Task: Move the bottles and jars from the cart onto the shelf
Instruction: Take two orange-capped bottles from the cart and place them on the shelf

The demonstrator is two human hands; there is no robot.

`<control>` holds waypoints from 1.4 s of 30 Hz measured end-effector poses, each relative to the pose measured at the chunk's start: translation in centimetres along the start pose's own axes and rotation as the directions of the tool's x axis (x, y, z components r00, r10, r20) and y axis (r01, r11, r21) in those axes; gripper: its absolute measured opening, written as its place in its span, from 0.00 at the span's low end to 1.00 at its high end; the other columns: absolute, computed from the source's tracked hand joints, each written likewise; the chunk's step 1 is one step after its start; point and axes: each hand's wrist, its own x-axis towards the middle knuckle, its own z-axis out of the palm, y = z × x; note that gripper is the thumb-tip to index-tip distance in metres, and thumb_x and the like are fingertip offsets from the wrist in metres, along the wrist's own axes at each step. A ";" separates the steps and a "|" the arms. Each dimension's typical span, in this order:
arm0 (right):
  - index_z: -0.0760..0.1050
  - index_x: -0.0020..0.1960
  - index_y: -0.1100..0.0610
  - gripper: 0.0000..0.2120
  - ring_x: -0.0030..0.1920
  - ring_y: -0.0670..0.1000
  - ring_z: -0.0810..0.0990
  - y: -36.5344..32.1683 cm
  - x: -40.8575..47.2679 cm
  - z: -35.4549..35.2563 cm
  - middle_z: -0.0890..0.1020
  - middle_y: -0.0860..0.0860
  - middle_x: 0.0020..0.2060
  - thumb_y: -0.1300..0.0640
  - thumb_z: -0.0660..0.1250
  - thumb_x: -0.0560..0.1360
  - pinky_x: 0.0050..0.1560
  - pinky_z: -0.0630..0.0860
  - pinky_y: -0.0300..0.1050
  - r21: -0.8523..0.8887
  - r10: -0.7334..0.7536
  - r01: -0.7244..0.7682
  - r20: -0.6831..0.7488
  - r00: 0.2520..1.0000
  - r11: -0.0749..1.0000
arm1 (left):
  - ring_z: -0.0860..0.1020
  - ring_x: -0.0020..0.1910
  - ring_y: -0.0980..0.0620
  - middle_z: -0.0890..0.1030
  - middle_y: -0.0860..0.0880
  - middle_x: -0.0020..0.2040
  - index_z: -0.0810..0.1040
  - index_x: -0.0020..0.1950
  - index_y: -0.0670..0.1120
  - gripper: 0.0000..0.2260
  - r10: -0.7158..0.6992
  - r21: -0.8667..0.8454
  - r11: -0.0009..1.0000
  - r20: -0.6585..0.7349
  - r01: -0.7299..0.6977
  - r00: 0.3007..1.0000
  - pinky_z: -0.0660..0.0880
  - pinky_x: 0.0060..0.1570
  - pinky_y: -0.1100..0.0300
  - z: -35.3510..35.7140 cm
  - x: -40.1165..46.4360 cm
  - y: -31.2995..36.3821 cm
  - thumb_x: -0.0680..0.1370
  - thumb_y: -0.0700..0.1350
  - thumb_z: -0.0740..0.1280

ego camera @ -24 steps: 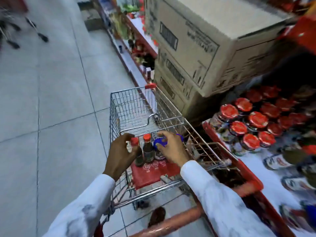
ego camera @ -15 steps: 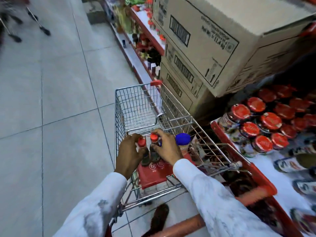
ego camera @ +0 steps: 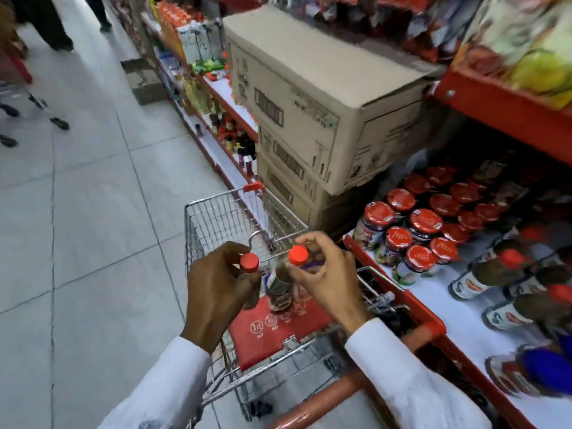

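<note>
My left hand pinches one red-capped bottle by its neck, my right hand another bottle (both grips closed near the caps, leaving the bases free), above the cart beside the shelf.

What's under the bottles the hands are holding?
Under both bottles is the cart's red seat flap. The left hand and right hand cover most of the bottles, so their bottoms cannot be seen.
</note>
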 end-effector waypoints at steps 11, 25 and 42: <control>0.80 0.50 0.43 0.15 0.42 0.38 0.84 -4.2 -6.6 -17.9 0.86 0.39 0.41 0.48 0.76 0.64 0.45 0.81 0.38 -0.157 -0.038 -0.045 -0.487 0.872 0.986 | 0.81 0.32 0.67 0.84 0.67 0.34 0.81 0.42 0.60 0.16 0.324 -0.387 0.888 0.144 -0.248 0.935 0.75 0.39 0.75 7.0 -1.3 15.8 0.58 0.46 0.77; 0.81 0.49 0.49 0.17 0.39 0.40 0.84 4.5 -11.1 -26.6 0.86 0.45 0.38 0.65 0.77 0.64 0.45 0.82 0.37 -0.201 0.201 -0.440 -0.676 0.709 0.875 | 0.78 0.37 0.74 0.82 0.59 0.37 0.81 0.49 0.52 0.15 0.493 -0.379 0.862 0.470 -0.337 0.732 0.70 0.36 0.80 25.1 -3.0 21.4 0.66 0.38 0.76; 0.77 0.55 0.48 0.20 0.45 0.50 0.83 7.8 -11.1 -25.5 0.85 0.49 0.46 0.61 0.76 0.66 0.47 0.83 0.47 -0.207 0.352 -0.603 -0.651 0.672 0.770 | 0.81 0.50 0.58 0.85 0.51 0.57 0.78 0.65 0.47 0.26 0.462 -0.293 0.886 0.615 -0.359 0.639 0.71 0.45 0.80 27.0 -2.4 20.3 0.68 0.41 0.79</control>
